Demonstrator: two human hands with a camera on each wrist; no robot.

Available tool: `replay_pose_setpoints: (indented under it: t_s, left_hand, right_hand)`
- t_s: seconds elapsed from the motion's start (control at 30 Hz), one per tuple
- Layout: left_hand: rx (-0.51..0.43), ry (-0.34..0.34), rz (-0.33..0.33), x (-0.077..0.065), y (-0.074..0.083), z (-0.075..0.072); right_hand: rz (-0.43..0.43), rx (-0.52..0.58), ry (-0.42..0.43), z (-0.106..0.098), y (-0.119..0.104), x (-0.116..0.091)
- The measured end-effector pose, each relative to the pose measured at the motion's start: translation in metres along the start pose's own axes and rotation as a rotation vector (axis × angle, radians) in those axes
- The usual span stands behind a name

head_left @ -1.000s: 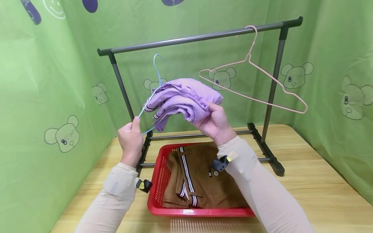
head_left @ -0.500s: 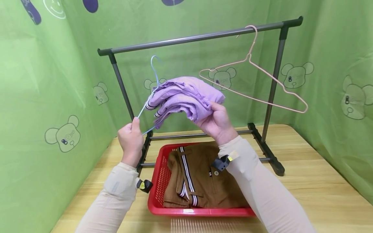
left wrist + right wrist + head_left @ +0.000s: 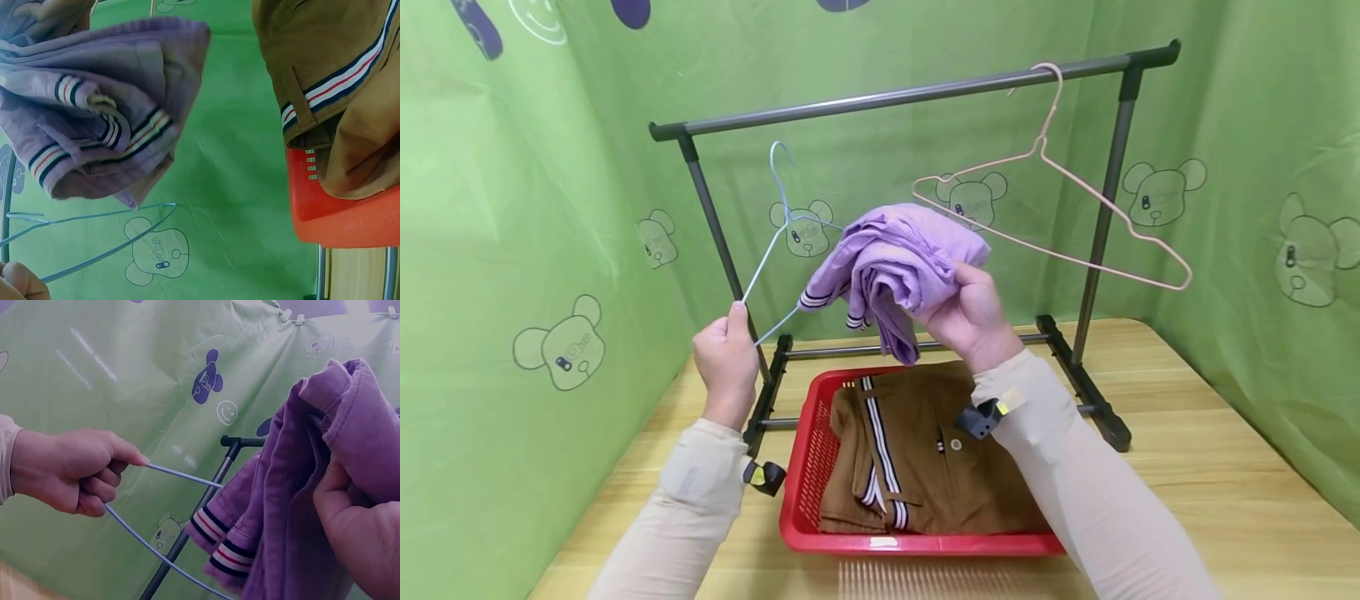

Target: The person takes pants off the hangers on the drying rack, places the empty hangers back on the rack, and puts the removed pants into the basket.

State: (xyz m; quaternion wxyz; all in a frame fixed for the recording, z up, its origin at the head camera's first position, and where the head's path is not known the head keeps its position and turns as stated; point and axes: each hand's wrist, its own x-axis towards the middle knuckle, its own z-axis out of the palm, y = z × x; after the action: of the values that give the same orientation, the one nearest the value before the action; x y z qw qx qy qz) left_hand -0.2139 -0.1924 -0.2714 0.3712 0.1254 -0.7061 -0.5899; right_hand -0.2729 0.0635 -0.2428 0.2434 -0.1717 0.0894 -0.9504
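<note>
My left hand (image 3: pixel 727 360) grips one end of a light blue wire hanger (image 3: pixel 765 264), thumb along the wire. Its hook points up, below the rack's bar. My right hand (image 3: pixel 968 318) holds folded purple trousers (image 3: pixel 898 250), with the thumb on top and the other fingers underneath. Striped bands show on the trousers' (image 3: pixel 231 556) loose ends, which point toward the hanger. In the head view the cloth overlaps the hanger's far end. From the left wrist, that end of the hanger (image 3: pixel 172 205) shows bare, close to the trousers' (image 3: pixel 106 119) lower tip.
A red basket (image 3: pixel 880 545) with folded brown trousers (image 3: pixel 917 450) stands on the wooden table (image 3: pixel 1210 450) below my hands. Behind is a grey metal rack (image 3: pixel 880 102) with a pink hanger (image 3: pixel 1105 202) on its bar. Green curtains (image 3: pixel 587 208) surround the table.
The purple trousers have shifted right and their ends droop lower. The blue hanger has moved left, baring its neck and more of its wires. Both hands keep their hold.
</note>
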Motion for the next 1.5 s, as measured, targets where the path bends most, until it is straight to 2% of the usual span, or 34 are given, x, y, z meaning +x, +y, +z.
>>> replay_pose_setpoints:
  t_s: [0.53, 0.7, 0.97, 1.5]
  left_hand:
    - [0.008, 0.007, -0.007, 0.003, -0.002, 0.001]
    - [0.004, 0.006, 0.004, 0.002, -0.001, 0.001]
    - [-0.012, -0.005, 0.0, 0.001, 0.002, 0.0]
    - [-0.021, 0.013, -0.014, 0.003, 0.0, -0.001]
  right_hand:
    - [0.03, -0.04, -0.025, -0.008, 0.003, -0.005]
    - [0.025, -0.035, -0.018, -0.01, 0.004, -0.008]
    - [0.053, -0.013, -0.057, -0.014, 0.009, -0.01]
    - [0.096, -0.072, -0.076, -0.018, 0.019, -0.019]
